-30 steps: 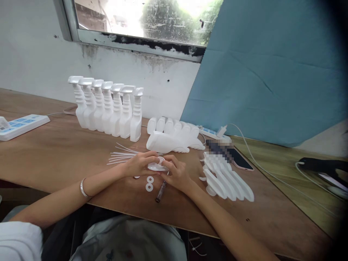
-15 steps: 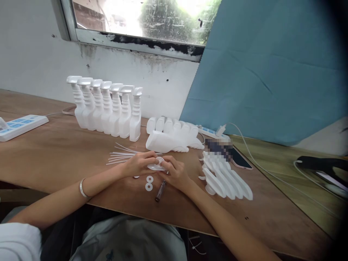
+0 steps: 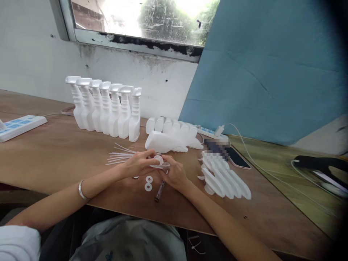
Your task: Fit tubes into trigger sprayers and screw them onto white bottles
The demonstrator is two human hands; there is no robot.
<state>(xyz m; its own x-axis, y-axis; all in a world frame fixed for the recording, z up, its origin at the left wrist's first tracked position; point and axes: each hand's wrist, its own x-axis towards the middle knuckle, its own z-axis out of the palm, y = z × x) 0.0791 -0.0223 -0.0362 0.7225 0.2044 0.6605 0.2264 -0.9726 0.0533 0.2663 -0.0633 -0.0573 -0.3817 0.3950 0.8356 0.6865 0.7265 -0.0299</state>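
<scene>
Against the earlier frames the white trigger head [image 3: 160,162] sits slightly higher, lifted clear of the board between the two hands; before, it lay lower, close to the table [image 3: 54,156]. The hands themselves have hardly shifted.

Left hand [image 3: 138,165]: fingers curled narrow, thumb and fingertips pinching the left side of the trigger head. A bracelet [image 3: 81,189] is on that wrist.

Right hand [image 3: 175,174]: fingers bent close together, tips gripping the right end of the same part.

The trigger head is at centre frame, just below the pile of lying bottles [image 3: 171,137]. Directly beneath the hands lie white washers [image 3: 148,183] and a dark pen [image 3: 160,190]. Thin straws [image 3: 119,156] lie left of the hands. Upright bottles [image 3: 106,108] stand in a row at upper left. More trigger heads [image 3: 225,179] are stacked right of centre.
</scene>
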